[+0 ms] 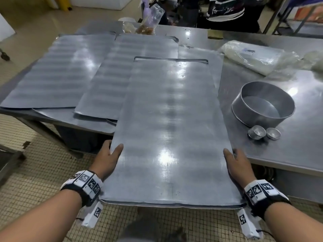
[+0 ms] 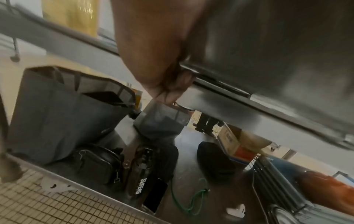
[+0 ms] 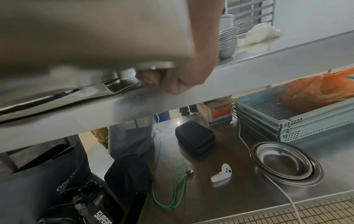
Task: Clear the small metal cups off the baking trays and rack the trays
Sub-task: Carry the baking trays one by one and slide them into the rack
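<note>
Steel worktable (image 1: 288, 154) fills most of the room ahead, with several flat baking trays spread across it and people standing at its far side. The nearest tray (image 1: 167, 130) sticks well out over the table's front edge toward the person, lying partly on another tray (image 1: 104, 88) behind it. The left hand (image 1: 109, 158) clamps its left edge, thumb on top, and the wrist view shows the fingers (image 2: 172, 84) curled under the rim. The right hand (image 1: 236, 163) does the same on the right edge, its fingers (image 3: 151, 78) wrapped beneath.

No cups are left on this tray. Two small metal cups (image 1: 264, 134) sit on the table just right of it, touching each other, in front of a round cake tin (image 1: 264, 103).

This looks like the lift before racking. To do it well, I'd say keep both hands level so the thin sheet doesn't sag or twist, and draw it straight back so its right edge doesn't sweep into the cups. The trays underneath could slide along with it, so lift the far end clear first. A rack isn't in the head view; what may be one shows behind the table in the right wrist view.
</note>
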### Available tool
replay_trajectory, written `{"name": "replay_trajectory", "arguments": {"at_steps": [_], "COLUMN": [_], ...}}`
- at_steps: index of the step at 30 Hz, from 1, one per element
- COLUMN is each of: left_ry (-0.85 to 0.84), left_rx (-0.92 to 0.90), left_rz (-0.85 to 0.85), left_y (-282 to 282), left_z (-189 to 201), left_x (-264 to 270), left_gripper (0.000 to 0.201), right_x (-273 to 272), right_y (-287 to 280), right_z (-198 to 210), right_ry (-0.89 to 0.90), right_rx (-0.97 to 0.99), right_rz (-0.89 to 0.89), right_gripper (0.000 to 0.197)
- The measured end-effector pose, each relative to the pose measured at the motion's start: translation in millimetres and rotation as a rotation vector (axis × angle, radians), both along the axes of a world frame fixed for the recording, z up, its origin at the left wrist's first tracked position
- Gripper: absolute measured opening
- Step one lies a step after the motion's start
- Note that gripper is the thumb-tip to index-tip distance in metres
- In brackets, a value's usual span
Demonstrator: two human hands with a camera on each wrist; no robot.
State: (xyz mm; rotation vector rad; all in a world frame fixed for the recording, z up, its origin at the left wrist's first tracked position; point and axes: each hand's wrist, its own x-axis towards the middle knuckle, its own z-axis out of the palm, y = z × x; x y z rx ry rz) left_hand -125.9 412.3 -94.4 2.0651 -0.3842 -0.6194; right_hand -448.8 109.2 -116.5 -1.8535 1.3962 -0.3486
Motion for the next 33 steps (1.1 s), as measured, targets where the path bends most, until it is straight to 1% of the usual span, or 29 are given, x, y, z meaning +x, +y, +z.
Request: {"name": "replay_trajectory", "arguments": {"at_steps": [3, 9, 13, 16, 18, 20, 24, 25, 27, 28, 30, 33], "left_ry": [-0.008, -0.118, -0.148, -0.174, -0.215, -0.281, -0.412, -0.44, -0.499, -0.534, -0.581, -0.667], "left_rx": [-0.031, -0.063, -0.113, -0.171, -0.188, -0.204, -0.244, -0.252, -0.254, -0.252, -0.255, -0.24], "left_rz": [0.024, 0.039, 0.059, 0.092, 0.121, 0.153, 0.242, 0.26, 0.287, 0.304, 0.37, 0.494], "left_y": [0, 4, 10, 16, 20, 27, 48, 56, 74, 86, 114, 164], "left_z": [-3, 0, 8, 18, 31, 48, 95, 109, 140, 154, 183, 225], "left_x": [2, 7, 1, -2, 2, 15, 52, 62, 80, 90, 109, 131], "left_gripper": [0.028, 0.028, 0.022, 0.02, 0.02, 0.017, 0.022, 0.022, 0.024, 0.026, 0.026, 0.019], "right_x": [1, -1, -3, 5, 18, 38, 98, 116, 151, 170, 211, 283], "right_y": [1, -1, -1, -5, -7, -11, -10, -7, 5, 9, 20, 45], "right_z": [-1, 4, 24, 37, 52, 71, 129, 147, 184, 200, 227, 256], "right_ry": [-0.001, -0.112, -0.155, -0.194, -0.221, -0.262, -0.285, -0.306, -0.348, -0.38, -0.428, -0.474], "right_rx": [-0.002, -0.046, -0.07, -0.089, -0.103, -0.108, -0.211, -0.213, -0.237, -0.254, -0.293, -0.361], "right_rz": [-0.014, -0.022, 0.015, 0.024, 0.043, 0.072, 0.183, 0.217, 0.295, 0.337, 0.412, 0.523], "right_gripper": [0.051, 0.041, 0.032, 0.03, 0.032, 0.039, 0.058, 0.056, 0.035, 0.029, 0.027, 0.043]}}
